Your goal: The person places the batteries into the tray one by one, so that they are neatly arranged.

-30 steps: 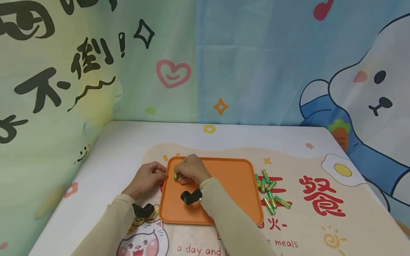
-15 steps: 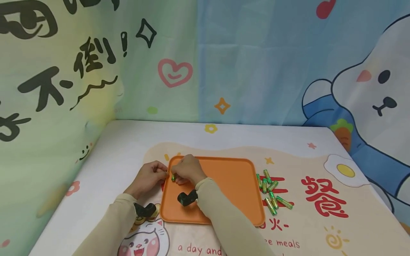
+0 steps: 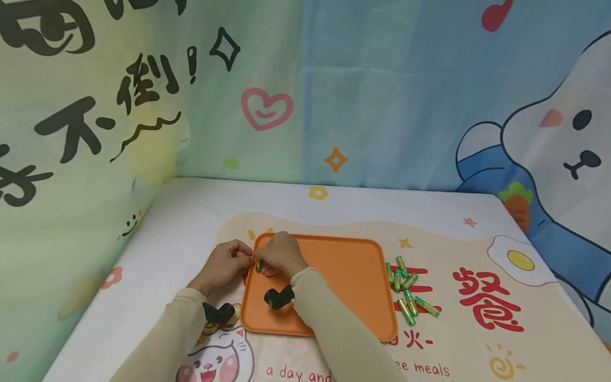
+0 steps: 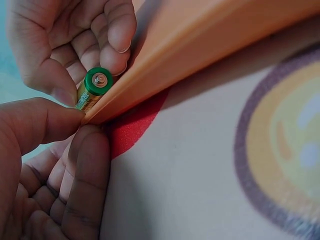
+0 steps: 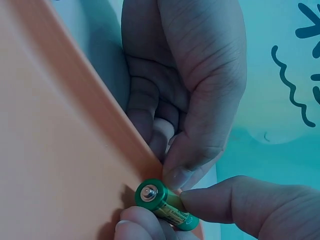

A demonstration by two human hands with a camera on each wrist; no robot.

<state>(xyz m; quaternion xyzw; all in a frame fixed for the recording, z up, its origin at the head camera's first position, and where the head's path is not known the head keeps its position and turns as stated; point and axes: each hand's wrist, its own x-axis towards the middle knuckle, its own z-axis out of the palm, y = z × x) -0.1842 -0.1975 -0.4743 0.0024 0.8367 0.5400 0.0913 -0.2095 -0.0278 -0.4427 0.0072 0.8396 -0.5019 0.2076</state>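
A big cloth with a white cartoon animal on it hangs behind the white surface, which has bright pictures all over. On the surface lies a flat orange tray with a low rim. Two hands are at its left end. The left hand pinches the rim between thumb and finger. The right hand is over the tray. A loose bunch of batteries lies just beside the tray's right side. One green and gold battery is pinched in the right hand's thumb and fingers, by the tray's left rim
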